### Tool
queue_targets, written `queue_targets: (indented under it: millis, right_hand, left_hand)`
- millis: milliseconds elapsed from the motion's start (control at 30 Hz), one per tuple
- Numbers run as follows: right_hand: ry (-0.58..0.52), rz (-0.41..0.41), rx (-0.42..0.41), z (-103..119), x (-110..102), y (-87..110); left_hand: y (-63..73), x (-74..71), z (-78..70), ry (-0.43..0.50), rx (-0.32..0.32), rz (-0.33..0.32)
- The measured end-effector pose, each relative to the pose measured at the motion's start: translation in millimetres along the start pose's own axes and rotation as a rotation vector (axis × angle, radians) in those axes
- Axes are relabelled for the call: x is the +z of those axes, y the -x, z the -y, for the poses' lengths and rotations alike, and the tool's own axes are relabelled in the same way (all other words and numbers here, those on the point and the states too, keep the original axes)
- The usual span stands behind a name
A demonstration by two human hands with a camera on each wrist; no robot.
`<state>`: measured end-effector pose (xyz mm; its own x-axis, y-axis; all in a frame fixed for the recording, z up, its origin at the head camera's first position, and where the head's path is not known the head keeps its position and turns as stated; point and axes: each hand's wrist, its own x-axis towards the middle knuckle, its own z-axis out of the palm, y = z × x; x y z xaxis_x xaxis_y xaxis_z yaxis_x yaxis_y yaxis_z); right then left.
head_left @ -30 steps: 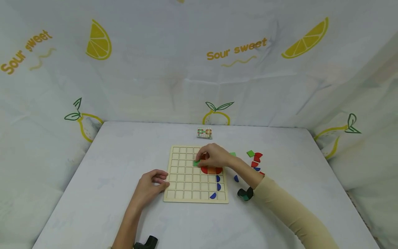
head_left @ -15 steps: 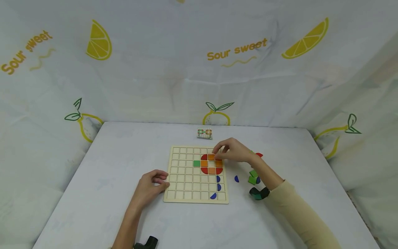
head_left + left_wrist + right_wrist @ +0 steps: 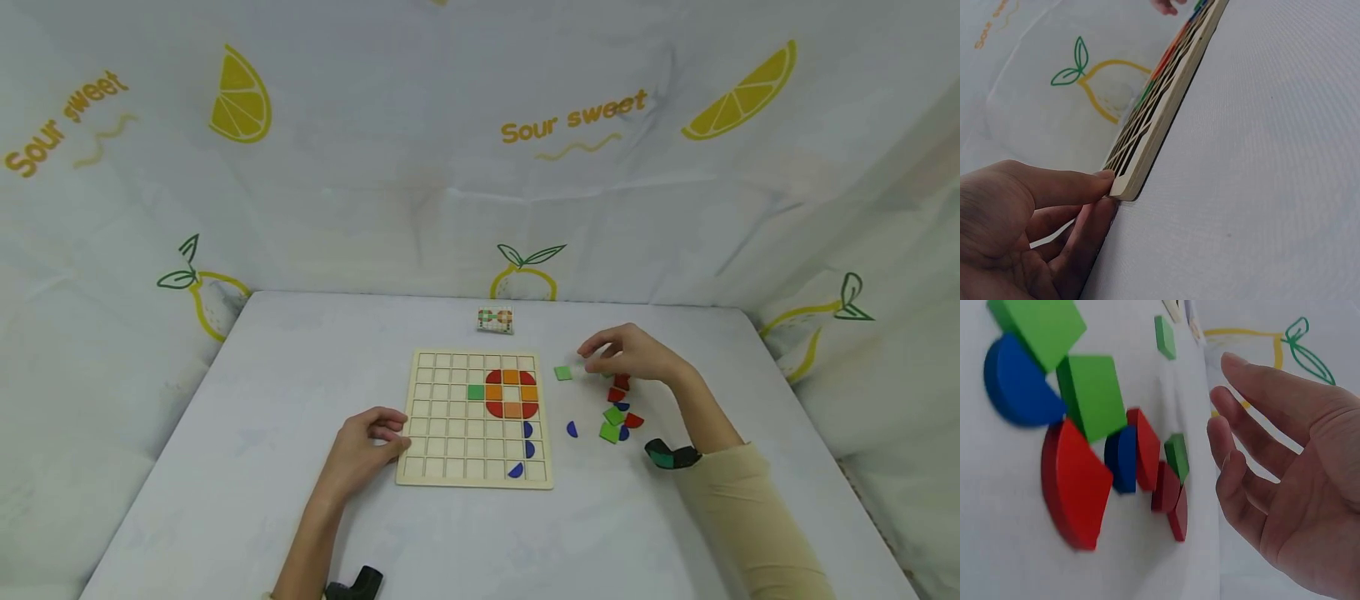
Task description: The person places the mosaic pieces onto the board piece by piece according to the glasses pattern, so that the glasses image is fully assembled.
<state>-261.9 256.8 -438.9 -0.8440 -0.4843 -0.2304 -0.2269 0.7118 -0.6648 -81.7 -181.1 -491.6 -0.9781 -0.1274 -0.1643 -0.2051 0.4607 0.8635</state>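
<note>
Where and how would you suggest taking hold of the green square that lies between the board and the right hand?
I would pinch the green square by two opposite edges, the right hand coming down from above: it lies flat and apart from the other pieces, so its edges look free for fingertips.

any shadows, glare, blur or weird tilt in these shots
Head: soft shadow beside the right sleeve, no strong glare on the board; left wrist: board tilted, steeply foreshortened; right wrist: turned sideways, edges of the largest-looking red block slightly soft.
</note>
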Motion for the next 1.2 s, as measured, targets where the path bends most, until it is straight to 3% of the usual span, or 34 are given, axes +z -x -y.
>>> queue_targets:
  millis: [367, 967, 1200]
  right_hand:
    - [-0.02, 0.007, 0.062, -38.8, -8.6, 10.2]
    - [0.022, -0.052, 0.016, -53.2, -5.4, 5.3]
    - [0.055, -0.087, 0.006, -49.2, -1.9, 3.2]
  left_hand:
    - [-0.4, -1.1, -0.1, 0.001, 0.004, 0.006]
    - [-1.4, -0.5, 0.7, -0.004, 0.006, 0.01]
    - [-2.3, -0.4, 1.1, -0.008, 0.01, 0.014]
